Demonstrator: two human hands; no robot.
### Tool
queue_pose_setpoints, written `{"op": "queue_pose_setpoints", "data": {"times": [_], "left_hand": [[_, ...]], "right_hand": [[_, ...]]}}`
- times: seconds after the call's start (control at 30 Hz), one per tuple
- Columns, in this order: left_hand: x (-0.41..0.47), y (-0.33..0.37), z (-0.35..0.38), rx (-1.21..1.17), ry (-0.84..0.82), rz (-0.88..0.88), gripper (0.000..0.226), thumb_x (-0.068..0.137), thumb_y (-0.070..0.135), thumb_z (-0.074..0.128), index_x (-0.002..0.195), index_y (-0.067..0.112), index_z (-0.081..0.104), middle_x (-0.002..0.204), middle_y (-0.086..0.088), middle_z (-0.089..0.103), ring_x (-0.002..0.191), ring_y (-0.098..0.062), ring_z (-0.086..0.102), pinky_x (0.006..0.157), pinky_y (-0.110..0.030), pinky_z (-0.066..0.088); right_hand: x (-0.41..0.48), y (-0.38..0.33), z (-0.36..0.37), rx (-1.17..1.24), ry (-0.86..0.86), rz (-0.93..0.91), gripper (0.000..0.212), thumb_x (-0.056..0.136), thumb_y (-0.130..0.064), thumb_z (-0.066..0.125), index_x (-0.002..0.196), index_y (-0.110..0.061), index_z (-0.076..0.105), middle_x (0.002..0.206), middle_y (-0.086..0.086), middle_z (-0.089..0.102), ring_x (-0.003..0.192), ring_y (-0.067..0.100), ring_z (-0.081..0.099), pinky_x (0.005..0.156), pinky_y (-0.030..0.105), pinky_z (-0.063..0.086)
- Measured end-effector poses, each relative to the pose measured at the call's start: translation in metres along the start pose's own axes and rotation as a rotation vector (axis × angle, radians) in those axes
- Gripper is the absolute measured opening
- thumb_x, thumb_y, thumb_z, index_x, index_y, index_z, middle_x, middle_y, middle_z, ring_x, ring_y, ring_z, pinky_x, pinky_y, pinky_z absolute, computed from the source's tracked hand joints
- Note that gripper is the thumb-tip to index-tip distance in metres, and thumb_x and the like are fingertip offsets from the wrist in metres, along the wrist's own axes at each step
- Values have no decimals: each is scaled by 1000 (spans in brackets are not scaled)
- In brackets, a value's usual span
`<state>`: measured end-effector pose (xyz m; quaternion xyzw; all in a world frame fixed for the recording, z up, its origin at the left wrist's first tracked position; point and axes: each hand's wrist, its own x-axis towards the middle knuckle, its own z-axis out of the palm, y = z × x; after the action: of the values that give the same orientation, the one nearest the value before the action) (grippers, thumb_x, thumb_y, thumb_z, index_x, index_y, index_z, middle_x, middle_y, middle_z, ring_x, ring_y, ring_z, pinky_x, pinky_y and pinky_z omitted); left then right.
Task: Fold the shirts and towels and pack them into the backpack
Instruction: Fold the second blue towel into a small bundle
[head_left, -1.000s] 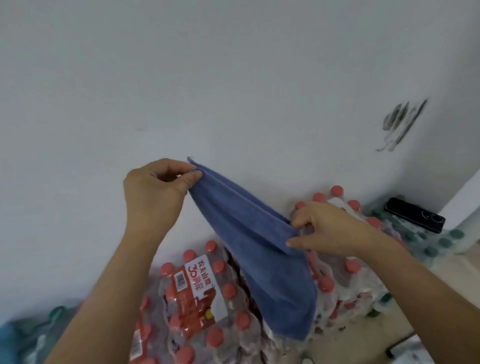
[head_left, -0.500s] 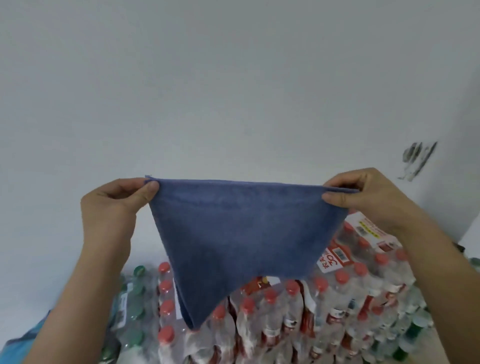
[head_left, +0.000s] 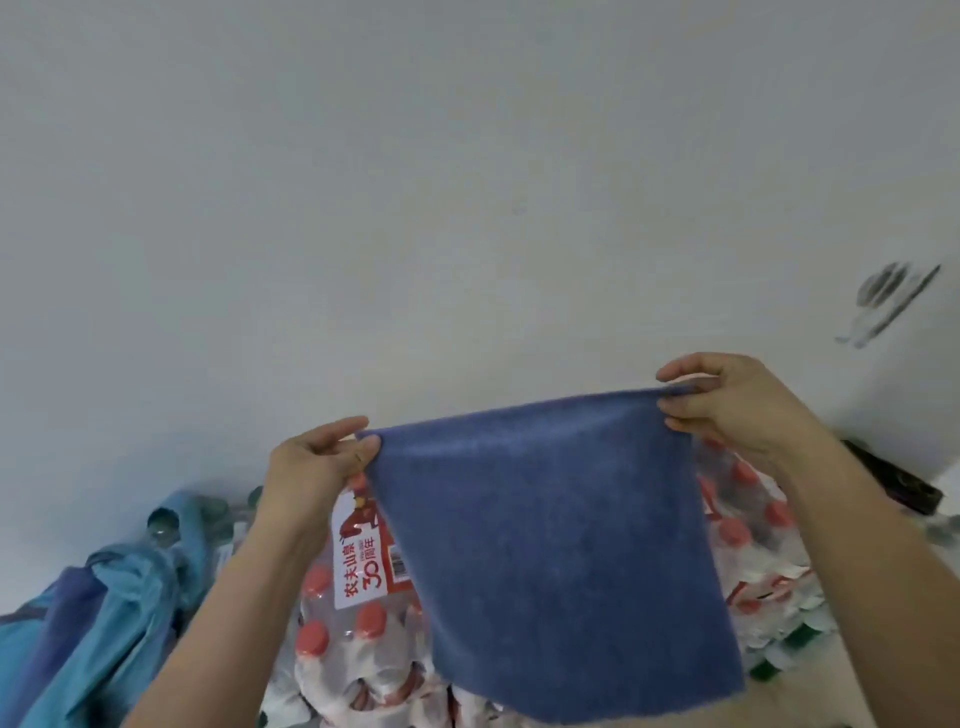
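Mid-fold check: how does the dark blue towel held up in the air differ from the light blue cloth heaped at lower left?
The dark blue terry towel hangs spread flat; the light blue cloth heap lies crumpled. The towel is pinched at its top corners by the left hand and right hand; no hand touches the heap. The towel is a darker slate blue; the heap is mostly paler. Both are blue fabric.

Bottle-pack label (head_left: 361, 566), lower centre-left of the frame: red brand text "农夫山泉", running sideways.
Number below the brand: "30周年".
Label's right part: hidden behind blue towel (head_left: 545, 545).
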<state>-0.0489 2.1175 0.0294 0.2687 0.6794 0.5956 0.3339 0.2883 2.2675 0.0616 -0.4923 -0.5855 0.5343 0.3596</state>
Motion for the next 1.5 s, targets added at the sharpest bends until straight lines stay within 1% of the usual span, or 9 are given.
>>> {"op": "queue_pose_setpoints", "data": {"times": [0.17,0.27,0.37,0.6,0.93,1.1,1.23,1.37,1.5], "left_hand": [[44,-67,41,127,75,-149,7,79,6,73,86,8,73,76,-8,70,71,-24,63,73,-34,51],[65,-78,63,168,139,-108,5,81,10,73,80,15,71,77,-2,70,73,-18,62,71,-29,50],[87,-87,83,252,181,-86,3,83,15,72,84,13,70,76,1,68,74,-15,61,67,-23,47],[117,-109,107,541,237,-106,10,81,23,73,82,13,73,74,0,66,72,-20,61,69,-26,46],[121,-116,113,735,261,-90,12,84,31,67,80,20,63,75,7,64,72,-17,57,66,-26,38],[80,-102,103,704,248,-54,18,86,31,65,87,16,54,73,7,60,67,-13,57,55,-25,39],[3,-101,87,740,67,-90,18,86,29,67,74,21,56,64,6,61,57,-9,57,52,-21,39],[-57,-118,72,721,-5,-171,18,83,31,69,75,25,55,67,7,64,63,-11,62,62,-35,56],[-94,-131,65,748,-64,-140,23,83,34,70,82,31,48,80,15,63,68,-3,61,61,-26,47]], "right_hand": [[64,89,26,15,164,249,27,80,14,63,103,1,61,81,12,58,66,18,56,46,14,50],[94,111,25,-88,224,201,20,79,10,67,90,-6,65,81,14,63,62,19,57,50,20,52],[121,121,27,-271,307,121,25,74,3,70,79,-19,62,81,10,67,70,25,62,68,34,54],[160,145,40,-386,401,154,29,77,-6,72,103,-11,60,95,11,68,95,28,64,87,32,47],[162,150,51,-494,454,48,13,83,-2,59,95,-5,57,92,15,68,90,32,63,74,27,40],[139,145,31,-505,252,81,27,86,-12,63,113,-11,59,109,8,66,100,26,61,89,29,43],[71,144,9,-444,228,127,14,84,-15,64,96,-22,63,91,-2,68,89,21,63,85,35,48],[-10,162,12,-449,329,76,8,88,-18,63,92,-23,58,89,0,62,82,17,59,72,30,43],[-61,185,22,-245,511,213,21,86,-16,65,99,-20,50,100,8,55,88,24,55,67,26,41]]}}
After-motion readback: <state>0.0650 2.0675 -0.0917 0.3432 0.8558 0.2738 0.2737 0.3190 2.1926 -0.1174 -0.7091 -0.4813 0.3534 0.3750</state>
